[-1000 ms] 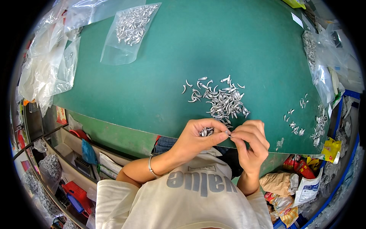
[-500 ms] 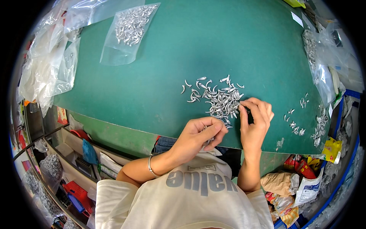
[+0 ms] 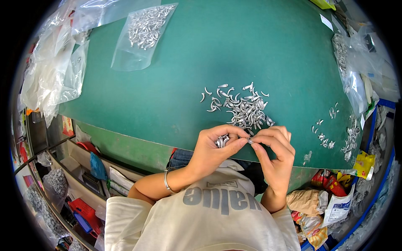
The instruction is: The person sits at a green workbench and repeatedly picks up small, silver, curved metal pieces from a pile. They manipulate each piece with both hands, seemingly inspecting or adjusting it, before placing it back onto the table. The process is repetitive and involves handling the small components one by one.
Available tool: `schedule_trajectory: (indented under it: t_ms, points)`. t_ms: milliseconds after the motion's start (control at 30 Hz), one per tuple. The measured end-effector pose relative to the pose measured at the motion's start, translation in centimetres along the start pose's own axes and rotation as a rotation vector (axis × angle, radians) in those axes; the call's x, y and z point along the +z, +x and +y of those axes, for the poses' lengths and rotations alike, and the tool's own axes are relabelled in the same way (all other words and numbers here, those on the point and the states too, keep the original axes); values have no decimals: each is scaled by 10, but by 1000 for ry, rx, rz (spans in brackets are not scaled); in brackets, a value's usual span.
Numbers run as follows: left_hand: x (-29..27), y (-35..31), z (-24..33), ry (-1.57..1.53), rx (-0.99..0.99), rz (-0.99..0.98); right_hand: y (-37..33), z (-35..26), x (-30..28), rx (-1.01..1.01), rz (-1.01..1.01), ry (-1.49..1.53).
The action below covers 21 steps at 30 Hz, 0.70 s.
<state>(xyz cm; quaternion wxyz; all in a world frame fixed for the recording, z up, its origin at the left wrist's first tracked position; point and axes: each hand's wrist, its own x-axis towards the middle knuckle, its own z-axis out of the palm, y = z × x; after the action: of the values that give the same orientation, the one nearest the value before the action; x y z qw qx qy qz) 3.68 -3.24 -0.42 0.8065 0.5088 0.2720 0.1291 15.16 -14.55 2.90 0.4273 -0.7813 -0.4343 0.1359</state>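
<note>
Several small curved silver metal pieces [image 3: 222, 141] lie cupped in the bent fingers of my left hand [image 3: 207, 149]. Its thumb and index fingertip meet my right hand [image 3: 274, 154] at the table's near edge. Between the fingertips of both hands sits one small silver metal piece [image 3: 250, 141], pinched by my right thumb and index finger; its exact shape is mostly covered. Just beyond the hands, a loose pile of the same curved metal pieces [image 3: 248, 111] spreads over the green table [image 3: 167, 100].
A clear bag of metal pieces [image 3: 146, 27] lies at the far left, near crumpled plastic bags [image 3: 50, 71]. Scattered pieces [image 3: 351, 140] lie by the right edge, below more plastic bags [image 3: 356, 90]. A drawer-like tray [image 3: 79, 161] stands below left; paper and wrappers [image 3: 307, 201] lie below right.
My right hand has moved left and toward me from the pile, bringing a metal piece to my left fingertips. My left fingers have shifted, showing more of the pieces in them.
</note>
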Motion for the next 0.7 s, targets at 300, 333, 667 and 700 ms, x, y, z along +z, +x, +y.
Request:
schedule_trajectory:
  t_ms: [300, 333, 667, 700]
  points:
    - [-3, -1, 9, -312, -319, -107, -3, 4, 5, 130, -44, 278]
    - [-4, 1, 7, -392, -346, -141, -3, 4, 6, 139, -56, 300]
    - [-2, 8, 1, -681, -274, -219, 31, 46, 18, 54, 236, -326]
    - [-1, 8, 1, -656, -273, -226, 32, 48, 20, 62, 206, -352]
